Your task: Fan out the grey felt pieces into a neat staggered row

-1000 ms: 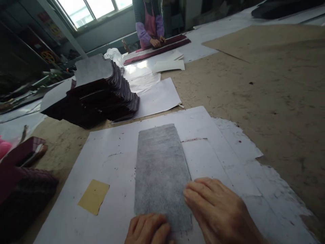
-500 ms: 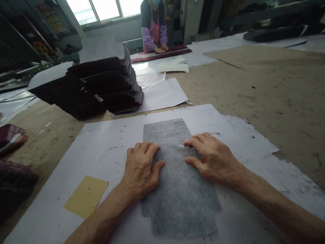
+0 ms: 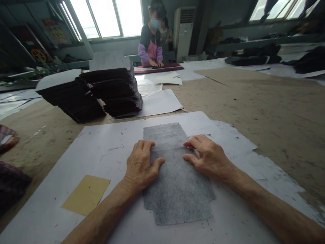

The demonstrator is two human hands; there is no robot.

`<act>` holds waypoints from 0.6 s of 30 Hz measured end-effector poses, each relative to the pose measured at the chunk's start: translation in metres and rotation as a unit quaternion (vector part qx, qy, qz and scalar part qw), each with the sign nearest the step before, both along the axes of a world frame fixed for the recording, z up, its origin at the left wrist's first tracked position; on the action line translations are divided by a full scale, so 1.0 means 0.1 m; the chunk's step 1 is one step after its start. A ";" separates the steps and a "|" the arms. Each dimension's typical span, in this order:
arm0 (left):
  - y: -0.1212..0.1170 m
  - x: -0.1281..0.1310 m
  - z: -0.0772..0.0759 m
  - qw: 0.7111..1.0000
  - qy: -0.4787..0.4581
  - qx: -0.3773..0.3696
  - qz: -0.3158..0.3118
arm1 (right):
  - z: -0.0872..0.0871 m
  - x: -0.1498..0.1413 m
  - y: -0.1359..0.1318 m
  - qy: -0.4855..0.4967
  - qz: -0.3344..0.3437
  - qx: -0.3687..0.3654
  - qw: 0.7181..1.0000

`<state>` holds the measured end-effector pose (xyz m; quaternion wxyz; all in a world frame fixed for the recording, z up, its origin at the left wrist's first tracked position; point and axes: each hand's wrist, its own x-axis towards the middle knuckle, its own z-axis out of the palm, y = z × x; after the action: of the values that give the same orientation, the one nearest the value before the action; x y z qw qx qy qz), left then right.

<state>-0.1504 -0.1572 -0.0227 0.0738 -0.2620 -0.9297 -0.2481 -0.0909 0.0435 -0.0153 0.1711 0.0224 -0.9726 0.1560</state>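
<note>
A grey felt-like sheet (image 3: pixel 175 179) lies flat on white paper (image 3: pixel 106 149) in front of me. My left hand (image 3: pixel 141 165) rests on the sheet's left edge, fingers stretched forward and thumb out over the felt. My right hand (image 3: pixel 208 157) presses on the sheet's right edge with its fingers slightly curled and spread. Neither hand holds anything.
Two tall stacks of dark sheets (image 3: pixel 101 89) with grey tops stand at the back left. A yellow paper piece (image 3: pixel 86 194) lies at the near left. Dark fabric (image 3: pixel 10 183) sits at the left edge. A person in a pink apron (image 3: pixel 151 44) works at the far end of the brown table (image 3: pixel 266 108).
Both hands slid forward from the sheet's near end to its middle edges. The view has lifted, so more of the room shows. The sheet has stayed flat on the paper.
</note>
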 end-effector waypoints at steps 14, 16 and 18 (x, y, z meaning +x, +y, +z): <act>-0.08 -0.08 0.08 0.990 -0.114 -0.013 0.086 | 0.01 0.06 -0.06 -0.059 -0.106 -0.136 0.983; -0.13 -0.09 0.09 0.985 -0.149 -0.010 0.089 | 0.02 0.07 -0.05 -0.088 -0.132 -0.166 0.973; -0.17 -0.10 0.10 0.980 -0.178 -0.001 0.088 | 0.03 0.09 -0.04 -0.099 -0.139 -0.183 0.968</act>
<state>-0.1609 -0.1740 -0.0129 -0.0717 -0.1314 -0.9476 -0.2823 -0.0815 0.0390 -0.0126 0.0949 -0.1608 -0.9330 0.3076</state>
